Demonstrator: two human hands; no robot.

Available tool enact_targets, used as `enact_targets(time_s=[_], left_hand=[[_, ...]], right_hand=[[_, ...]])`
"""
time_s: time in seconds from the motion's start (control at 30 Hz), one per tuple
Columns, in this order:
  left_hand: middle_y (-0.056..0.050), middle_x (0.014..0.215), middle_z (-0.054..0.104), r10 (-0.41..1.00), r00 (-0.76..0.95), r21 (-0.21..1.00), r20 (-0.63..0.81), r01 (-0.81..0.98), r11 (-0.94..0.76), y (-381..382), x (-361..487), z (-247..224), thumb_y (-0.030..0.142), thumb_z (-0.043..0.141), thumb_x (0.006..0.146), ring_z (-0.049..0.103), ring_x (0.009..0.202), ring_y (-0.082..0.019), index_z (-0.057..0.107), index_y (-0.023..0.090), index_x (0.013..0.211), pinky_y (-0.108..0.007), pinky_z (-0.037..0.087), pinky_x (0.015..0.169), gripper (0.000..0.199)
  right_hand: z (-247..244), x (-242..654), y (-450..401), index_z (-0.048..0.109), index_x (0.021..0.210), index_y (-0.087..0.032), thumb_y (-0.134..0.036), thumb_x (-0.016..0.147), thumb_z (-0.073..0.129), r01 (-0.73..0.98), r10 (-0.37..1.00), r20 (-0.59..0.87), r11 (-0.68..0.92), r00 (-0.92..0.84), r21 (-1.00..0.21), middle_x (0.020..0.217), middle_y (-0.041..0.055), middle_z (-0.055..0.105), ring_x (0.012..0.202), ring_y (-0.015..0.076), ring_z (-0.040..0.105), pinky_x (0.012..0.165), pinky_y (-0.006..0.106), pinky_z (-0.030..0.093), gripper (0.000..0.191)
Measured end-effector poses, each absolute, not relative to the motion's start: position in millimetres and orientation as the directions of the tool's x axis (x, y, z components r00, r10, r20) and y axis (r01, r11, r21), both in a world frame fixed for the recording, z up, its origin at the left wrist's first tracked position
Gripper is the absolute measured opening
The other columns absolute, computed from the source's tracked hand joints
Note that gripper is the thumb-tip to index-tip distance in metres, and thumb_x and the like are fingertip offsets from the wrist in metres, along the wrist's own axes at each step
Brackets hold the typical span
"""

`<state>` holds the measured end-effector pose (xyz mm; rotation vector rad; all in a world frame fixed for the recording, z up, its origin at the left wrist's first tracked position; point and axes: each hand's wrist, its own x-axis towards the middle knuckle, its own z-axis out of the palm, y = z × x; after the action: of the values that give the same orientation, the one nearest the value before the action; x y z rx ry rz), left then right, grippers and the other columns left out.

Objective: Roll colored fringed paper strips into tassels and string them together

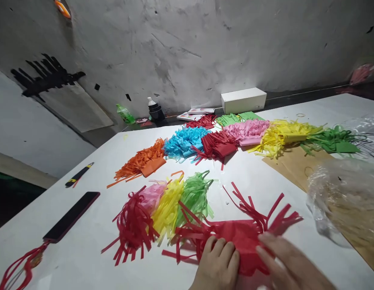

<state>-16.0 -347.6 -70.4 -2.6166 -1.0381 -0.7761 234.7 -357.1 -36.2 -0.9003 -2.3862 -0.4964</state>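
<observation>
Left hand [219, 258] curls, grip unclear, on red fringed paper [242, 234], right hand [291, 258] spread at its edge.

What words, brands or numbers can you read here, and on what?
No words or numbers are readable.
Green bottle: any label is too small to read.
Printed papers: print too small and blurred.
White box: any marking too small to read.
Red paper: no writing visible.
</observation>
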Motion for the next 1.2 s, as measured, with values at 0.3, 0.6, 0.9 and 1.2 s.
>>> enact_targets(time_s=[0.3, 0.6, 0.9, 1.2], left_hand=[[-0.001, 0.081, 0.075, 0.647, 0.478, 0.238, 0.594, 0.664, -0.709, -351, -37, -78, 0.024, 0.029, 0.109, 0.063, 0.072, -0.018, 0.064, 0.021, 0.096, -0.035, 0.041, 0.077, 0.037], [-0.002, 0.069, 0.07, 0.915, 0.4, 0.318, 0.048, 0.862, -0.394, -323, -25, -27, 0.013, 0.046, 0.092, 0.063, 0.062, -0.021, 0.06, 0.02, 0.075, -0.036, 0.044, 0.073, 0.023], [-0.006, 0.077, 0.076, 0.911, 0.333, 0.243, -0.244, 0.93, -0.275, -305, -19, -13, 0.022, 0.048, 0.098, 0.069, 0.069, -0.025, 0.068, 0.019, 0.079, -0.032, 0.033, 0.058, 0.028], [-0.003, 0.081, 0.075, 0.92, 0.327, 0.372, -0.215, 0.899, -0.233, -314, -28, -21, 0.029, 0.066, 0.089, 0.065, 0.073, -0.024, 0.065, 0.02, 0.079, -0.031, 0.04, 0.067, 0.013]], right_hand=[[-61, 216, -354, 0.065, 0.112, -0.016, -0.014, 0.102, 0.041, 0.596, 0.638, 0.522, 0.754, -0.566, -0.275, 0.098, 0.0087, 0.076, 0.092, 0.0172, 0.072, 0.084, 0.023, 0.056, 0.026], [-61, 207, -329, 0.06, 0.115, -0.018, -0.009, 0.095, 0.045, 0.779, 0.786, 0.462, 0.566, -0.411, -0.269, 0.087, 0.0025, 0.071, 0.076, 0.021, 0.064, 0.08, 0.039, 0.046, 0.027], [-44, 201, -315, 0.063, 0.109, -0.021, -0.028, 0.099, 0.051, 0.757, 0.775, 0.49, 0.58, -0.399, -0.301, 0.091, 0.0013, 0.07, 0.079, 0.0217, 0.062, 0.082, 0.037, 0.04, 0.017], [-49, 201, -317, 0.064, 0.092, -0.023, -0.009, 0.094, 0.046, 0.743, 0.807, 0.436, 0.562, -0.397, -0.364, 0.083, -0.0002, 0.065, 0.077, 0.019, 0.059, 0.088, 0.04, 0.037, 0.023]])
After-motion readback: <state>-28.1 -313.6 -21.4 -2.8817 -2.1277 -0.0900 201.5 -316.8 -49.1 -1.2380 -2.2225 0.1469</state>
